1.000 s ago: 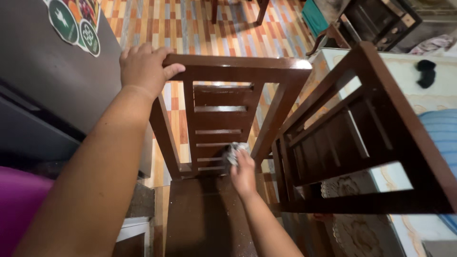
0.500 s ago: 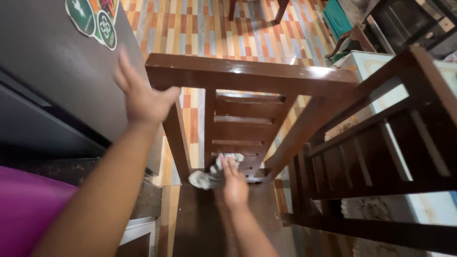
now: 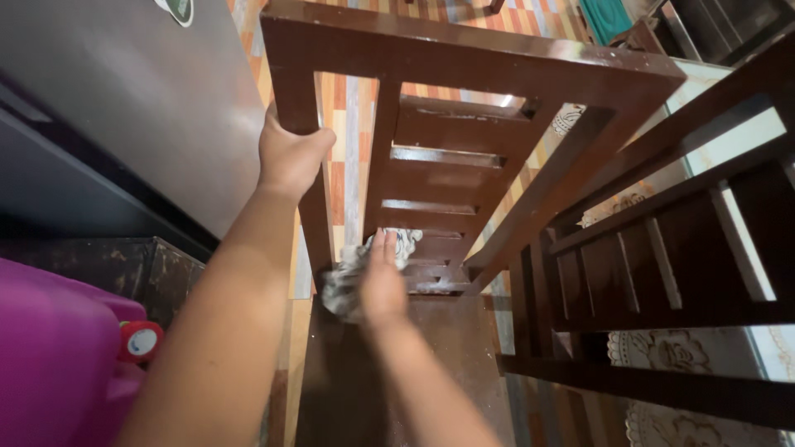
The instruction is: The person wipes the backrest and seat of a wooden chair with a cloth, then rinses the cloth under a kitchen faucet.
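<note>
Low at the back of the chair (image 3: 464, 124) seat, our right hand (image 3: 383, 285) presses the rag (image 3: 348, 277) flat-fingered beneath the slats, while our left hand's (image 3: 290, 157) grip wraps the upright post above.

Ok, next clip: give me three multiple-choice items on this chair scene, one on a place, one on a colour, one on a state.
1. Where does the left hand grip the chair?
A. the left upright of the backrest
B. a back slat
C. the seat

2. What colour is the container at lower left?
A. green
B. magenta
C. white

3. What is the right hand doing?
A. hanging free
B. gripping the top rail
C. pressing a rag where the seat meets the backrest

Answers: 1 A, the fingers wrap the upright just under the top rail; 2 B, its body is bright magenta beside a red cap; 3 C, the flat hand lies on the crumpled greyish rag.
</note>
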